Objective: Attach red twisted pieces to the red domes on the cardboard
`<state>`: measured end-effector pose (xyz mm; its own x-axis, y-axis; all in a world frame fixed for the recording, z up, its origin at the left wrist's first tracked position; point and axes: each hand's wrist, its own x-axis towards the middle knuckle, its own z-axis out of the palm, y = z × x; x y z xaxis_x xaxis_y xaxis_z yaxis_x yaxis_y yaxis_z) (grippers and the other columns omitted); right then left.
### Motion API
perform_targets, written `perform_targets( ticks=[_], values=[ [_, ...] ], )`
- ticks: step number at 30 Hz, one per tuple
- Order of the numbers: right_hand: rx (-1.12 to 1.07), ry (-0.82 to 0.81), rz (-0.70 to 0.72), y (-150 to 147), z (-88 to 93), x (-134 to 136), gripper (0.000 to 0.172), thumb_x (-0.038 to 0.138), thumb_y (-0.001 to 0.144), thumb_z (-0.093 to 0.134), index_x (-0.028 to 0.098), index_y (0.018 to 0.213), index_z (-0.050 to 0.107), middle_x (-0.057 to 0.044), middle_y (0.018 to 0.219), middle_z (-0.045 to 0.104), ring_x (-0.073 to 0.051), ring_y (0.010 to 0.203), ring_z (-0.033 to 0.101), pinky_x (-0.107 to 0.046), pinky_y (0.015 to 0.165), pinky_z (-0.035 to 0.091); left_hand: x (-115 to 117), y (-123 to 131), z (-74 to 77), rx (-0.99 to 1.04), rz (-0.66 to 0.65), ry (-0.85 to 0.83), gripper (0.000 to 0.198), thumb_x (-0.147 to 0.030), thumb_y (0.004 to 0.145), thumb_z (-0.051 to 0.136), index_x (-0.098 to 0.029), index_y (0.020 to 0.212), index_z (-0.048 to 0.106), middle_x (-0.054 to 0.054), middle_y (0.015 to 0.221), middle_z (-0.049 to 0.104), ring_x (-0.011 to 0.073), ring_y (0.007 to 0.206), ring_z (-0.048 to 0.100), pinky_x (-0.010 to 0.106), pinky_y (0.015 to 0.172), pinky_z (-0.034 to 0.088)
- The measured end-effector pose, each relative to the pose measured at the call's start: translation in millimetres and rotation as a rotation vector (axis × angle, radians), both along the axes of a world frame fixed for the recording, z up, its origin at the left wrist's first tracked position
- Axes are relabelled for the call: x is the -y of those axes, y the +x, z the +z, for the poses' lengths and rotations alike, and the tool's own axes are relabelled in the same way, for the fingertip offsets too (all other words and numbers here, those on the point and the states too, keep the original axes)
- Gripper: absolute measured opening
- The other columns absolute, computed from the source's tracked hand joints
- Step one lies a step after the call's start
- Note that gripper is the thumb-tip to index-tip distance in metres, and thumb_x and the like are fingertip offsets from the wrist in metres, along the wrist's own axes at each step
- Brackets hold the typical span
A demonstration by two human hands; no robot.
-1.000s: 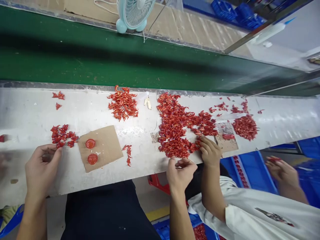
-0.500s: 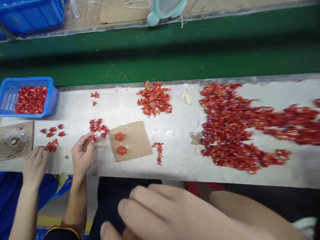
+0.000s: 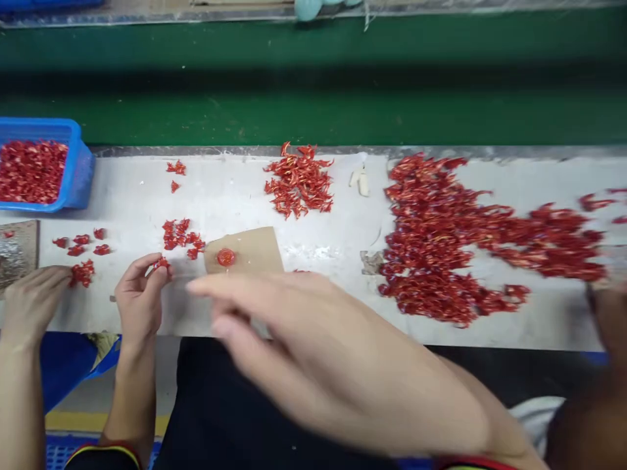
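Observation:
My left hand [image 3: 142,294] pinches a small red shiny piece [image 3: 161,263] between thumb and fingertips, just above the worktop. A cluster of similar red pieces [image 3: 176,234] lies just beyond it. My right hand [image 3: 313,346], slightly blurred, hangs over the front of the cardboard sheet [image 3: 257,245]. Its index finger points left, the thumb stands apart, and nothing shows between them. On the cardboard a round red disc [image 3: 226,256] is visible; the sheet's near part is hidden by my right hand.
A blue basket [image 3: 73,163] of red bits stands at left, near a co-worker's hand [image 3: 34,300] touching red pieces. Pointed red pieces form a pile [image 3: 300,181] at centre back and a large heap [image 3: 441,248] at right. Another person's arm [image 3: 612,320] reaches in from the right.
My right hand has risen from the lower edge to over the cardboard, covering the second disc's place. My left hand has drawn back slightly with a red piece. The view has shifted.

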<state>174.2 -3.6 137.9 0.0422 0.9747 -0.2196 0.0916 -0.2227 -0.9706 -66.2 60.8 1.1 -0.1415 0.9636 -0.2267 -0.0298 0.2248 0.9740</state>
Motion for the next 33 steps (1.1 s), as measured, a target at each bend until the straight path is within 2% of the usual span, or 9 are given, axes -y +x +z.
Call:
perform_targets(
  ticks=[2, 6, 8, 10, 15, 22, 27, 33],
  values=[
    [0.122, 0.044, 0.128, 28.3, -20.4, -6.6, 0.012, 0.023, 0.087, 0.072, 0.029, 0.095, 0.079, 0.001, 0.082, 0.074, -0.017, 0.068, 0.067, -0.029, 0.064, 0.052, -0.7, -1.7, -1.3, -0.001, 0.011, 0.011, 0.023, -0.026, 0.074, 0.083, -0.02, 0.095, 0.075, -0.001, 0.077, 0.07, 0.0118, 0.067, 0.068, 0.026, 0.07, 0.059],
    [0.566, 0.033, 0.113, 80.7, -86.2, 7.3, 0.016, 0.023, 0.093, 0.061, 0.024, 0.097, 0.077, -0.004, 0.092, 0.075, -0.021, 0.08, 0.069, -0.031, 0.067, 0.051, 1.6, -1.9, -9.9, 0.008, 0.015, -0.012, 0.025, -0.028, 0.073, 0.083, -0.018, 0.095, 0.076, 0.003, 0.092, 0.075, 0.0111, 0.067, 0.067, 0.026, 0.068, 0.059],
    [0.698, -0.003, 0.189, 95.8, -110.9, 21.6, 0.017, 0.023, 0.093, 0.06, 0.023, 0.095, 0.077, -0.005, 0.092, 0.074, -0.021, 0.08, 0.068, -0.032, 0.07, 0.05, 2.6, -2.0, -13.6, 0.023, 0.019, -0.017, 0.026, -0.028, 0.072, 0.084, -0.018, 0.096, 0.077, 0.005, 0.099, 0.076, 0.0108, 0.069, 0.067, 0.026, 0.068, 0.059],
    [0.754, -0.037, 0.229, 99.0, -124.8, 35.0, 0.017, 0.024, 0.094, 0.059, 0.022, 0.095, 0.076, -0.005, 0.09, 0.073, -0.02, 0.077, 0.066, -0.033, 0.071, 0.049, 3.2, -1.9, -16.3, 0.023, 0.02, -0.021, 0.027, -0.027, 0.072, 0.085, -0.018, 0.097, 0.078, 0.006, 0.102, 0.077, 0.0109, 0.069, 0.067, 0.025, 0.069, 0.059],
    [0.845, -0.124, 0.207, 77.6, -139.5, 49.2, 0.027, 0.03, 0.097, 0.055, 0.022, 0.076, 0.071, -0.004, 0.077, 0.067, -0.02, 0.071, 0.063, -0.032, 0.067, 0.045, 5.8, 1.2, -18.5, 0.015, -0.019, -0.048, 0.029, -0.03, 0.075, 0.084, -0.02, 0.102, 0.08, 0.008, 0.107, 0.078, 0.0127, 0.073, 0.069, 0.026, 0.073, 0.06],
    [1.061, -0.054, 0.108, 73.0, -151.3, 42.3, 0.023, 0.028, 0.098, 0.054, 0.018, 0.094, 0.074, -0.007, 0.084, 0.066, -0.023, 0.082, 0.064, -0.031, 0.072, 0.045, 13.4, 4.7, -14.9, 0.025, -0.087, -0.092, 0.031, -0.034, 0.082, 0.079, -0.024, 0.111, 0.079, 0.006, 0.115, 0.077, 0.017, 0.082, 0.074, 0.028, 0.078, 0.063],
    [1.09, -0.1, 0.043, 70.0, -154.6, 36.1, 0.023, 0.038, 0.095, 0.062, 0.019, 0.094, 0.075, -0.007, 0.086, 0.068, -0.023, 0.083, 0.066, -0.031, 0.072, 0.045, 18.0, 7.0, -13.7, 0.02, -0.122, -0.113, 0.035, -0.035, 0.082, 0.08, -0.025, 0.116, 0.078, 0.006, 0.114, 0.078, 0.0205, 0.091, 0.076, 0.029, 0.077, 0.063],
    [1.084, -0.205, 0.04, 69.7, -159.1, 27.6, 0.02, 0.032, 0.091, 0.059, 0.022, 0.08, 0.073, -0.004, 0.079, 0.068, -0.021, 0.074, 0.064, -0.03, 0.066, 0.04, 23.1, 7.3, -13.6, 0.119, -0.191, -0.123, 0.035, -0.03, 0.082, 0.081, -0.025, 0.117, 0.077, 0.005, 0.105, 0.079, 0.0217, 0.094, 0.076, 0.026, 0.073, 0.063]
  ],
)
